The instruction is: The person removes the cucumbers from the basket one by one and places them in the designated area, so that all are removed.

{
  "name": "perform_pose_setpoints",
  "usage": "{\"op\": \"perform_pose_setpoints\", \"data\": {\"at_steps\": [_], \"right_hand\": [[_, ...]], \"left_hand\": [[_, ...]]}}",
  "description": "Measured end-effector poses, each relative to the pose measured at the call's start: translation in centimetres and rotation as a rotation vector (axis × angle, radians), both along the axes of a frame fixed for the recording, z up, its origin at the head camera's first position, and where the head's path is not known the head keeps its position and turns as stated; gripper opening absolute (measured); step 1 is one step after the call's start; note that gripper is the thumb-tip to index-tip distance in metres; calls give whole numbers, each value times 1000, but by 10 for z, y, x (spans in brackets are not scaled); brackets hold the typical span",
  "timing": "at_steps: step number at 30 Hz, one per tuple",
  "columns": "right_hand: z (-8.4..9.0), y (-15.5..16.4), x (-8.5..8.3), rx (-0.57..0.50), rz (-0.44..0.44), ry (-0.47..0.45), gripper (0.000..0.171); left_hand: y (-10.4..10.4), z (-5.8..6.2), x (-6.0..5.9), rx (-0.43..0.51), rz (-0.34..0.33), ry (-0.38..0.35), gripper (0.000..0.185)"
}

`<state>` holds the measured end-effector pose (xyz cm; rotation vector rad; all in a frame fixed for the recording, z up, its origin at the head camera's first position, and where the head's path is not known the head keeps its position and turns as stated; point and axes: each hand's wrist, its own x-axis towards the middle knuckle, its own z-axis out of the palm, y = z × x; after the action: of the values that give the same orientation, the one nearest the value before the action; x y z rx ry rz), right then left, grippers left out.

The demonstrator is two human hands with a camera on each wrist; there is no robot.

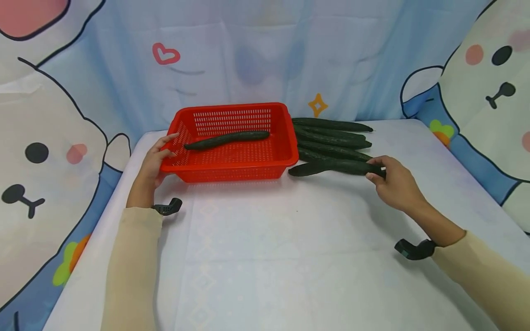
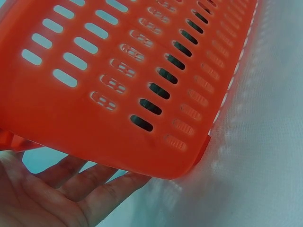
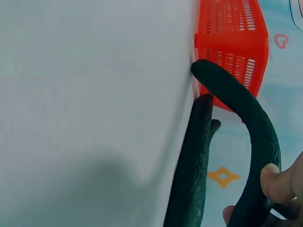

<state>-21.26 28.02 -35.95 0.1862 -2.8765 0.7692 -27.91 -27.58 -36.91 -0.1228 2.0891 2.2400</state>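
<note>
A red plastic basket [image 1: 229,174] with slotted walls stands at the back of the table, and one cucumber [image 1: 227,139] lies inside it. My left hand [image 1: 154,161] rests on the basket's left end, fingers at the rim; in the left wrist view the fingers [image 2: 102,189] lie fairly straight along the wall's edge. To the right of the basket, my right hand [image 1: 393,181] pinches a curved cucumber [image 3: 251,127] near one end, thumb against its side. Its far end points toward the basket's right wall. Several more cucumbers [image 1: 331,136] lie in a pile just behind it.
A white cloth [image 1: 265,257] covers the table. Behind it hangs a blue curtain [image 1: 256,55] printed with cartoon animals, a heart and a star. Dark wrist cameras [image 1: 415,249] are strapped to both wrists.
</note>
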Motion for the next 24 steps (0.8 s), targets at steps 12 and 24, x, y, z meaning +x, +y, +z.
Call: {"op": "perform_pose_setpoints", "data": {"at_steps": [12,24], "right_hand": [[-11,4,-16,107,23,-93,40],[-13,8,-30,222,97,-96,37]], "left_hand": [[0,0,-1,5,2,-7,52],[0,-1,-1,3,-1,15,52]]}}
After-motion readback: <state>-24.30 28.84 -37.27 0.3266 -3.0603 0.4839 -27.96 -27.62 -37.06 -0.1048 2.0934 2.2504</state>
